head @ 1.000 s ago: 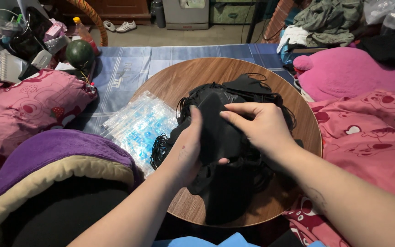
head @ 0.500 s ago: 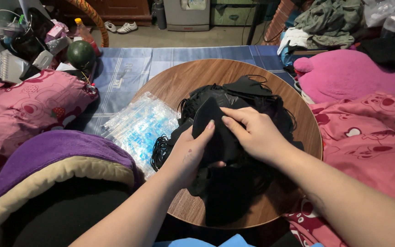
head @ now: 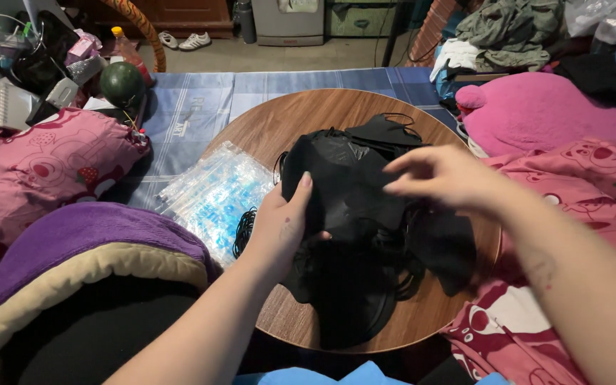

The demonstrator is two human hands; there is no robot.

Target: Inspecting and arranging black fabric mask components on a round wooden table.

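Observation:
A heap of black face masks (head: 372, 235) with thin ear loops lies on a round wooden table (head: 301, 117). My left hand (head: 279, 228) grips one black mask (head: 336, 178) at its left edge and holds it up over the heap. My right hand (head: 440, 175) hovers just right of that mask with its fingers spread, blurred by motion and holding nothing. A stack of clear plastic sleeves with blue print (head: 215, 192) rests on the table's left edge, beside my left wrist.
A pink patterned cushion (head: 44, 164) and a purple and beige cushion (head: 73, 242) lie at left. Pink bedding (head: 572, 121) fills the right. A blue checked mat (head: 194, 107) lies behind the table. A green ball (head: 122, 84) and clutter sit far left.
My right hand has let go of the black mask and lifted away to the right with fingers apart. My left hand keeps hold of the mask, now spread flatter over the heap.

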